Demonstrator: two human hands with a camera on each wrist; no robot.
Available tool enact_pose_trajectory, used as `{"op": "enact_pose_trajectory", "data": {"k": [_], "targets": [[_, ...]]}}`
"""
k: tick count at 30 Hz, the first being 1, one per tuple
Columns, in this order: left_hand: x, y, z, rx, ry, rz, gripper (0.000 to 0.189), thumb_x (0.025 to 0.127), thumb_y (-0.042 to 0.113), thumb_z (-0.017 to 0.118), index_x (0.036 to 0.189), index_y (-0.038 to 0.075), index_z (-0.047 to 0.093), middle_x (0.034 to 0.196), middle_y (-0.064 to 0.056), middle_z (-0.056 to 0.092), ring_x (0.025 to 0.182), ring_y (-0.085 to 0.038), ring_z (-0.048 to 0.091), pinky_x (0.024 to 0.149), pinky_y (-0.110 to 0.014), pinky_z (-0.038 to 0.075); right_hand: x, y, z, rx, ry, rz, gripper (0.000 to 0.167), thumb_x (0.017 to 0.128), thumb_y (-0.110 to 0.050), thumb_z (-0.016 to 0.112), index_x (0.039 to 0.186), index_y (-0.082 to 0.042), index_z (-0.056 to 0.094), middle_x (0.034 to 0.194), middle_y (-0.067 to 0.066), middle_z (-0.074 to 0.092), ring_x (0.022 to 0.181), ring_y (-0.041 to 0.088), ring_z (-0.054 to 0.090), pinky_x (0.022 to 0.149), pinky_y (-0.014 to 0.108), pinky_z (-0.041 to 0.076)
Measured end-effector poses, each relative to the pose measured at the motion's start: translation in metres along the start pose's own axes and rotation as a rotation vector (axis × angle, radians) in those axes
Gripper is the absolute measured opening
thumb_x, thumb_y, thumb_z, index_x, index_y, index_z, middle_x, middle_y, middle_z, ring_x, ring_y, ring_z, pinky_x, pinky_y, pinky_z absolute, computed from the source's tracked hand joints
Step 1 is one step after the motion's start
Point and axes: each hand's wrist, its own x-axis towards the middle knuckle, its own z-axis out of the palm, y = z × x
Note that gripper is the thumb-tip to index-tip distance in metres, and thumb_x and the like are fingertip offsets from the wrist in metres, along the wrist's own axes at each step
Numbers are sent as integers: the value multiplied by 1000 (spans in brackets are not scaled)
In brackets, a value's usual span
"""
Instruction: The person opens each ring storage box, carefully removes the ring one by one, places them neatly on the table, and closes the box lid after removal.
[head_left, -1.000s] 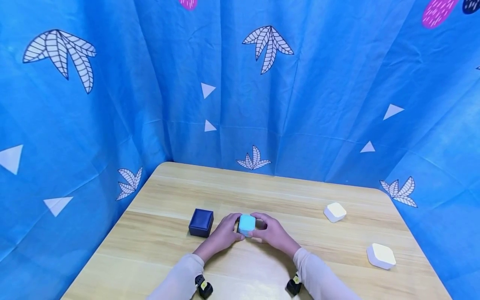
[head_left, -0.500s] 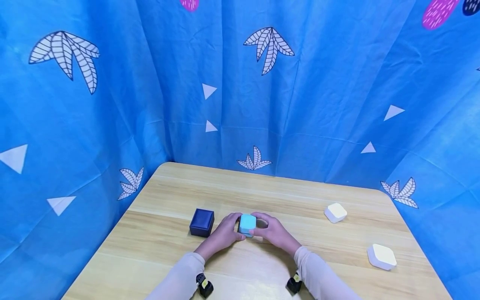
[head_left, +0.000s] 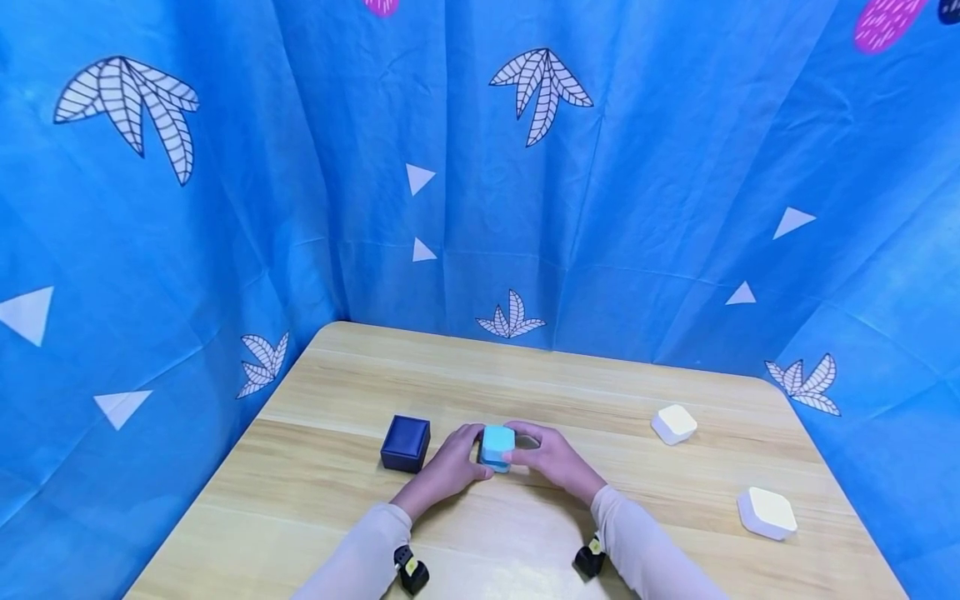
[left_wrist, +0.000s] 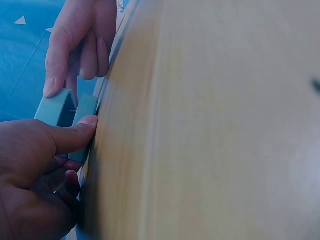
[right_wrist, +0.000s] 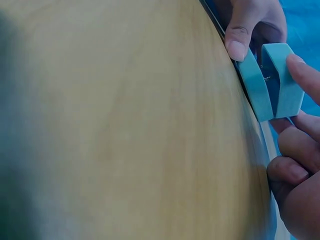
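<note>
The turquoise box (head_left: pixel 497 446), the landmark here, sits between the person's hands at the surface (head_left: pixel 375 371), its rounded lid (right_wrist: pixel 290 95) parted from its base (right_wrist: pixel 254 86) along the side toward the person. A narrow gap shows a dark inside; a small shiny bit (right_wrist: pixel 267 78) glints there, too small to identify. Half a second ago the head view showed the two halves together; now the lid stands raised and tilted. From the turquoise box's left side, the left hand (head_left: pixel 452 458) pinches the base, thumb against its wall. From its right side, the right hand (head_left: pixel 552 457) pinches the lid between thumb and fingers. A navy box (head_left: pixel 406 443), its lid down, stands to the left of the turquoise box, near the left hand. Well to the right of the turquoise box lie a farther white block (head_left: pixel 674 424) and a nearer white block (head_left: pixel 767 513). A blue curtain (head_left: pixel 450 279) hangs behind it.
</note>
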Motion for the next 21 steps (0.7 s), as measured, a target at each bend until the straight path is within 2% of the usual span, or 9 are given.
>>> {"op": "enact_pose_trajectory", "data": {"k": [7, 13, 17, 21], "targets": [[2, -1, 0, 1, 7, 14, 72, 84, 15, 82, 145, -1, 47, 139, -16, 55, 133, -35, 49, 113, -51, 40, 2, -1, -4, 22, -16, 25, 62, 86, -49, 76, 141, -26, 59, 145, 1, 57, 137, 30, 48, 115, 60, 34], [2, -2, -1, -12, 3, 5, 73, 84, 15, 82, 145, -1, 46, 141, -18, 53, 135, -36, 48, 114, -52, 39, 5, -2, -4, 61, -12, 36, 62, 91, -48, 70, 144, -19, 56, 145, 6, 57, 133, 29, 52, 113, 55, 40], [1, -2, -1, -29, 8, 3, 74, 84, 14, 82, 146, -2, 45, 142, -19, 53, 135, -37, 48, 114, -53, 39, 9, -1, -3, 90, 10, 47, 64, 96, -52, 63, 144, -11, 55, 146, 10, 56, 136, 32, 50, 110, 52, 45], [0, -2, -1, -35, 11, 2, 75, 84, 13, 82, 147, -3, 44, 141, -19, 53, 135, -37, 48, 114, -54, 39, 12, -2, 0, 107, 58, 85, 70, 94, -59, 61, 141, -7, 57, 145, 13, 56, 137, 35, 49, 109, 53, 45]]}}
